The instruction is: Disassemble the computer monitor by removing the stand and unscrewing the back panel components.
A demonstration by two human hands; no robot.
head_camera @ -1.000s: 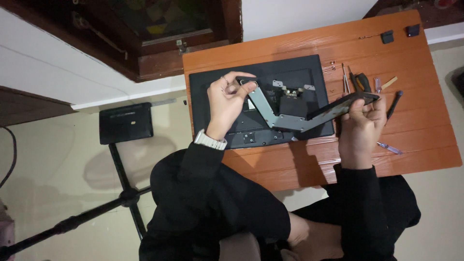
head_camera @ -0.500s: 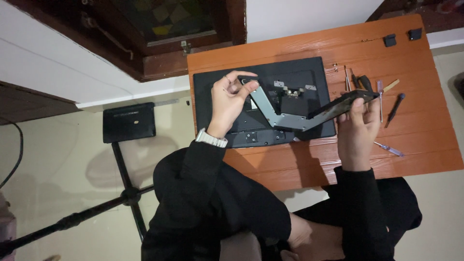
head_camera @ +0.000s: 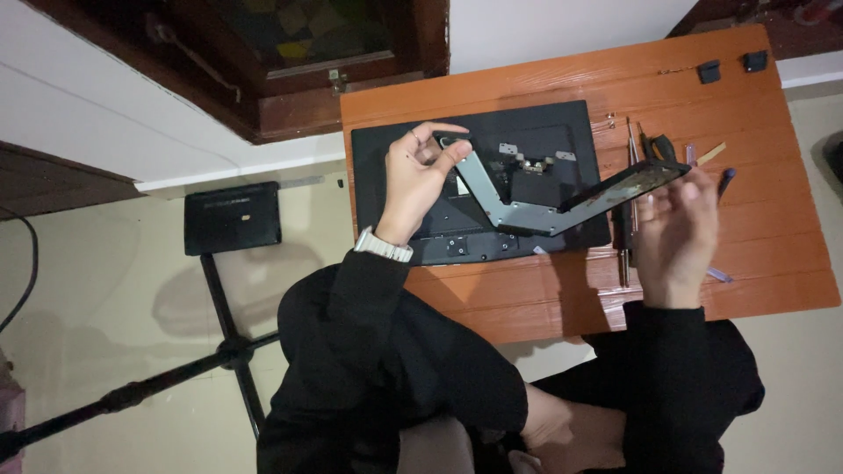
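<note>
Since the earlier frames, the grey metal bracket (head_camera: 518, 206) has tipped a little, its right end rising toward the worktop's right edge while the right hand (head_camera: 676, 233) has loosened and spread beneath it. At its left end, the left hand (head_camera: 420, 180) keeps a closed pinch with thumb and forefinger, which steadies the piece from that side. Whether the right hand's grip actually closes on the dark right end cannot be told; the fingers look open and blurred just under it. Held at both ends, the V-shaped bracket hangs above the black monitor back (head_camera: 562, 132), which lies flat across the middle of the orange worktop (head_camera: 527, 79). Screwdrivers and small tools (head_camera: 634, 149) lie near the right edge, within reach of that hand.
</note>
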